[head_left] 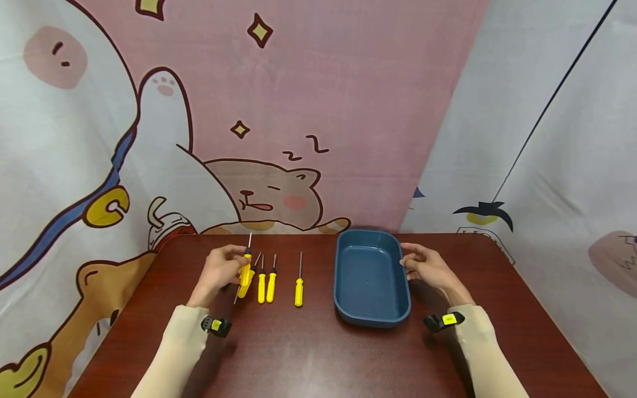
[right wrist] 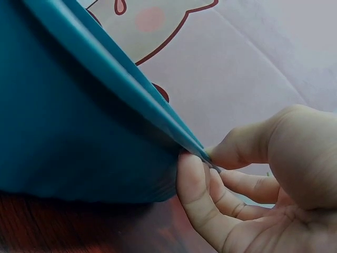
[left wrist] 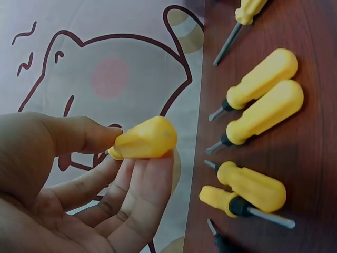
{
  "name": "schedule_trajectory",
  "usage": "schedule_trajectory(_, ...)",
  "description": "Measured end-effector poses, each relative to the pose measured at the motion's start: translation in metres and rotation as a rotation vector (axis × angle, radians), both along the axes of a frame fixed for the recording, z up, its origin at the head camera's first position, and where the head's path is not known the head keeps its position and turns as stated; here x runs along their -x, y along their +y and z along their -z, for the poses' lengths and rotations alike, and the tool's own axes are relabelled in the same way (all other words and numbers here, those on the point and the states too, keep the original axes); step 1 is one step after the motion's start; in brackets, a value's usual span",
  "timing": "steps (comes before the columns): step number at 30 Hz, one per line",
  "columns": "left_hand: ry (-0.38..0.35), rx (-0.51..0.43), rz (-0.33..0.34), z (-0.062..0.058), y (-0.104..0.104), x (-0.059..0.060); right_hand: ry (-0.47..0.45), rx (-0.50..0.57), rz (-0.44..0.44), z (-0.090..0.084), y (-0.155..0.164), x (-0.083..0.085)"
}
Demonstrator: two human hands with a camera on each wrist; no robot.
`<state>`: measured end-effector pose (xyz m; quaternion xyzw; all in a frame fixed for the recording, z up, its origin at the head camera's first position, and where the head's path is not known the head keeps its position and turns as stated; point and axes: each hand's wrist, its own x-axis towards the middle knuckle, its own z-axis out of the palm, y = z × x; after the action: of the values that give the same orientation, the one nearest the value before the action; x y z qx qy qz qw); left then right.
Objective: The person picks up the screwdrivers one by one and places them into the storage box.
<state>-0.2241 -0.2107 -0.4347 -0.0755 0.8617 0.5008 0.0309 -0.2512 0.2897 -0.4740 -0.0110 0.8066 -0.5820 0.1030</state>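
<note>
- Nearest the head camera are two beige sleeves, each with a black-and-yellow wrist band, reaching out over the dark brown table (head_left: 318, 354).
- The left hand (head_left: 219, 272) is raised just above the table at the left end of a row of yellow screwdrivers. Its thumb and fingers pinch the handle of one screwdriver (head_left: 246, 270), whose thin metal shaft points to the far side. In the left wrist view the thumb presses the handle (left wrist: 143, 139) from one side and the fingertips (left wrist: 152, 167) from the other, so the tool is clear of the table.
- Just right of that hand, more screwdrivers lie on the table with their shafts pointing far: one slanted (head_left: 247, 279) and partly under the held one, two close together (head_left: 266, 283), and one alone (head_left: 299, 283) further right, between the pair and the tray.
- The blue tray (head_left: 372, 318) sits right of centre on the table, its long side running near to far.
- The right hand (head_left: 429, 269) is at the tray's right rim. In the right wrist view the thumb (right wrist: 237, 153) lies above the rim (right wrist: 131, 87) and curled fingers (right wrist: 195, 195) press the wall below it, gripping the edge.
- A cartoon-printed cloth (head_left: 278, 138) hangs behind the table.
</note>
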Motion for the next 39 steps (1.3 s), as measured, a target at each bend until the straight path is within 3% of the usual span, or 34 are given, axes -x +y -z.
schedule_trajectory(20,0.005,-0.072,0.033,0.005,0.032,0.000,0.000,-0.008,0.003,0.000,0.000,-0.004)
schedule_trajectory(39,0.032,-0.201,0.091,0.013,0.060,0.004,0.009,-0.009,0.005,-0.001,-0.001,-0.002)
